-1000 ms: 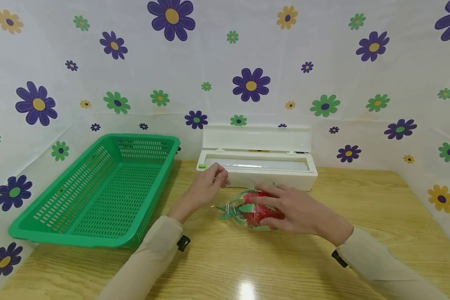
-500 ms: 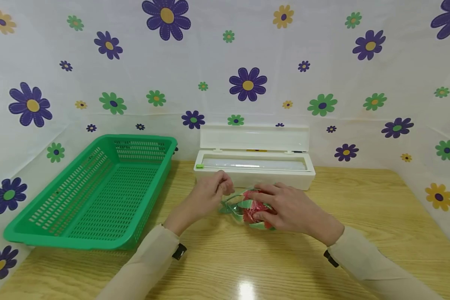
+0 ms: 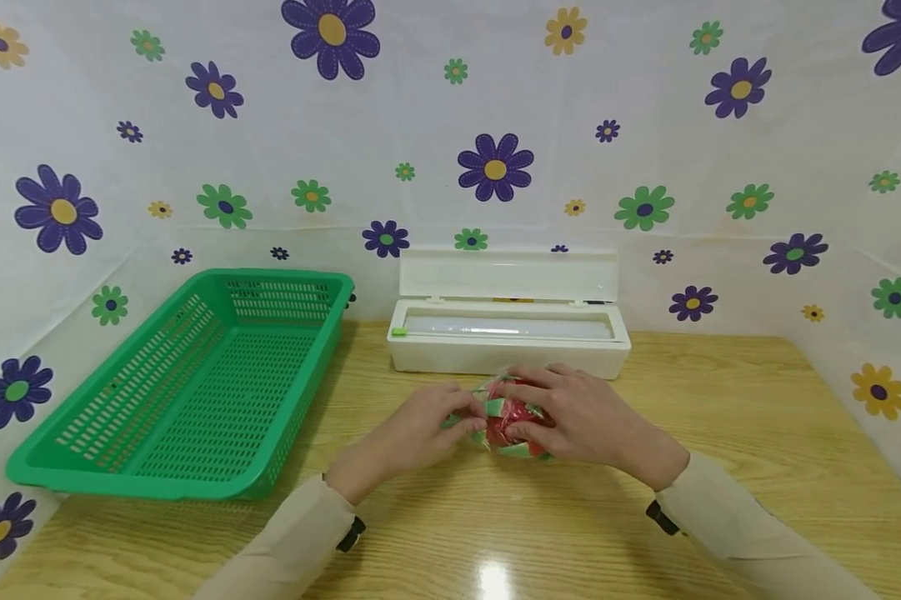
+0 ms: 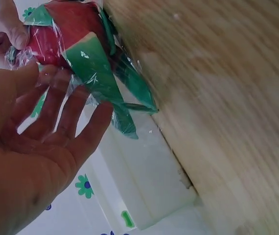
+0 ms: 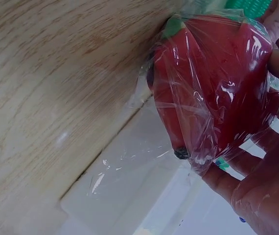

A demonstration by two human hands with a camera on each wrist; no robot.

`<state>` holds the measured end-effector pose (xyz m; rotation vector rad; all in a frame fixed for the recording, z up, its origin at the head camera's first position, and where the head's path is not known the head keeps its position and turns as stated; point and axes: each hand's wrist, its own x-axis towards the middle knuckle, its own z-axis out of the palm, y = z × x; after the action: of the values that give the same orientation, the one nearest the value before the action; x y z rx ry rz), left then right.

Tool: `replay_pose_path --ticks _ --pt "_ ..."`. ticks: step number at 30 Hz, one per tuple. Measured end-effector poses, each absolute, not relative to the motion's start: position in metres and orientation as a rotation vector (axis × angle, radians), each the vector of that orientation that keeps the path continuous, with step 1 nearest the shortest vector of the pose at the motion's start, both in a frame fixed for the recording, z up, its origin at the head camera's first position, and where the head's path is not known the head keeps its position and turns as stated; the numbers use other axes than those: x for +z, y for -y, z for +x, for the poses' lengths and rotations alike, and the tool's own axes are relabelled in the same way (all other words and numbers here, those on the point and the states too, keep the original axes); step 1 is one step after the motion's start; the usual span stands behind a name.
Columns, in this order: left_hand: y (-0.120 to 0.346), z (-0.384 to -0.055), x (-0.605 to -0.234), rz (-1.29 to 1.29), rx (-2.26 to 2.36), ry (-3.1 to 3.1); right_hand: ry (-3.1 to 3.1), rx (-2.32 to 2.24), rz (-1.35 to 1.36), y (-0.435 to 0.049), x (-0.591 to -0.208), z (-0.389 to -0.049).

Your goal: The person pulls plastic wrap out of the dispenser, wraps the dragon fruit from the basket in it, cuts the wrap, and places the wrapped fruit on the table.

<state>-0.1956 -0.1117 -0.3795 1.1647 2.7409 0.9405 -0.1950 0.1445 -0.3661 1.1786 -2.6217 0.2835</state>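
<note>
A red dragon fruit with green scales lies on the table, wrapped in clear cling film. My right hand holds it from the right, fingers over the top and thumb on the near side. At the fruit's leafy left end is my left hand. In the left wrist view its fingers are spread and slightly bent, touching the film beside the green scales. The far underside of the fruit is hidden.
Behind the fruit stands a white cling film dispenser with its lid raised, a film roll inside and a green slider at its left end. A green plastic basket stands on the wooden table at left.
My left hand has come down and right from in front of the dispenser to the fruit's leafy end. My right hand keeps its hold on the dragon fruit.
</note>
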Motion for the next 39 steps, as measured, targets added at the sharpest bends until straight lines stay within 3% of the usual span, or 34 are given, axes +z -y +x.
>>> replay_pose_path --ticks 6,17,28,39 --pt "0.116 -0.191 -0.376 1.085 0.827 -2.642 2.641 0.340 1.160 -0.145 -0.368 -0.195" --pt "0.116 -0.169 -0.374 1.263 0.519 -2.714 2.659 0.404 1.149 -0.146 -0.368 -0.198" --pt "0.114 -0.177 -0.376 1.177 0.975 -2.903 2.775 0.717 1.118 -0.158 -0.356 -0.203" --pt "0.078 -0.187 -0.369 1.479 0.724 -2.920 2.694 0.929 0.757 -0.210 -0.333 -0.221"
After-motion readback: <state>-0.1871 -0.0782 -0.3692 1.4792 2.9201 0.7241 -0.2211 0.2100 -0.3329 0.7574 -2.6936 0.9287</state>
